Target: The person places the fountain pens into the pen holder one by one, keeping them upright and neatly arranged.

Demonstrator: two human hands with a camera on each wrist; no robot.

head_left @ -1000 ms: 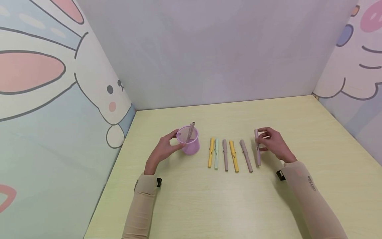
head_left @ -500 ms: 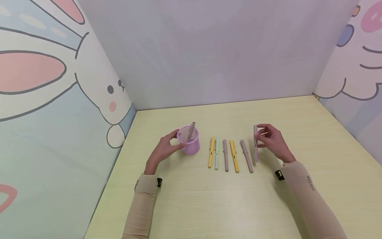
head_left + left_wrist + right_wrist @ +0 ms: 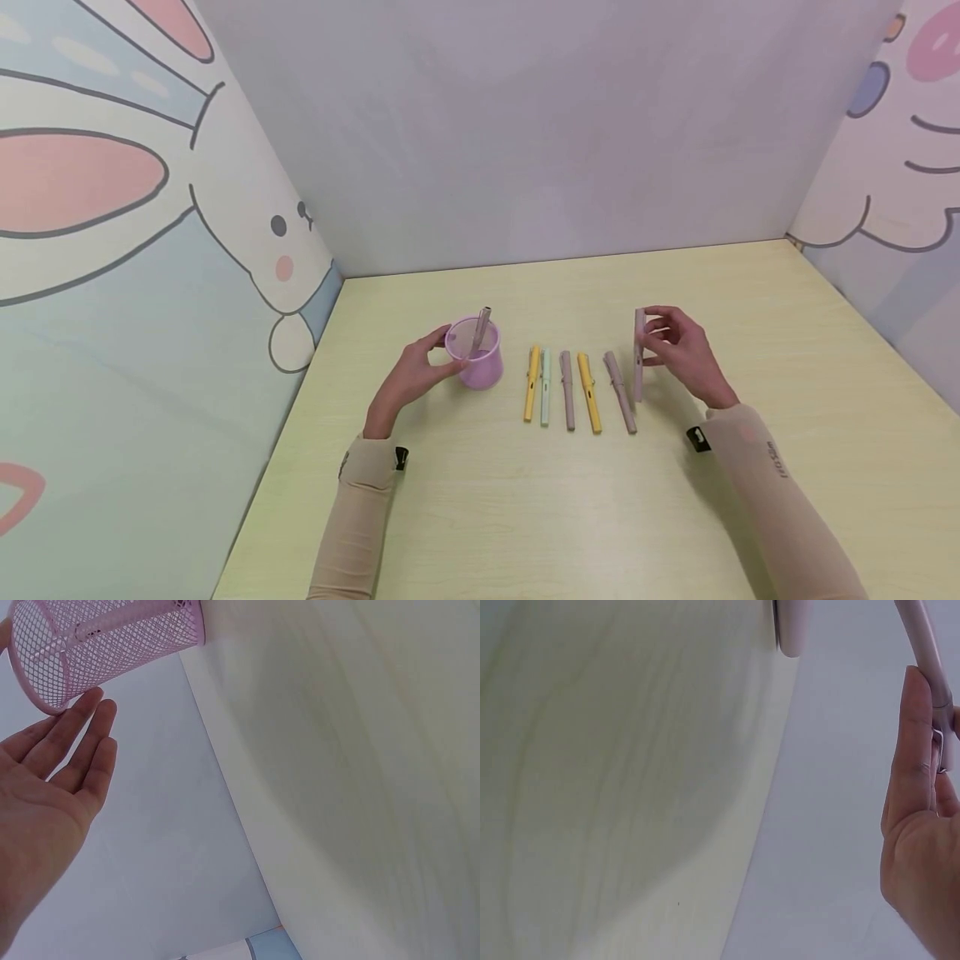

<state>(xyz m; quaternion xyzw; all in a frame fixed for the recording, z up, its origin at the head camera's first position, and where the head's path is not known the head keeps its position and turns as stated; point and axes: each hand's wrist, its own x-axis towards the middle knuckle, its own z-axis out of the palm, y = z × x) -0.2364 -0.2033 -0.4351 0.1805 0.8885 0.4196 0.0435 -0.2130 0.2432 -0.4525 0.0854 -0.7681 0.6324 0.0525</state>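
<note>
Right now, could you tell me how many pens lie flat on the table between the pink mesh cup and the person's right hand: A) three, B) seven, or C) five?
C: five pens lie in a row on the table; a sixth is held upright in the right hand.

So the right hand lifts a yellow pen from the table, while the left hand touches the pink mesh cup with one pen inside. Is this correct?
Not quite: the pen in the right hand is mauve-pink, not yellow, as the head view shows. The two yellow pens lie in the row on the table. The rest holds: the left hand touches the pink mesh cup with one pen inside.
</note>
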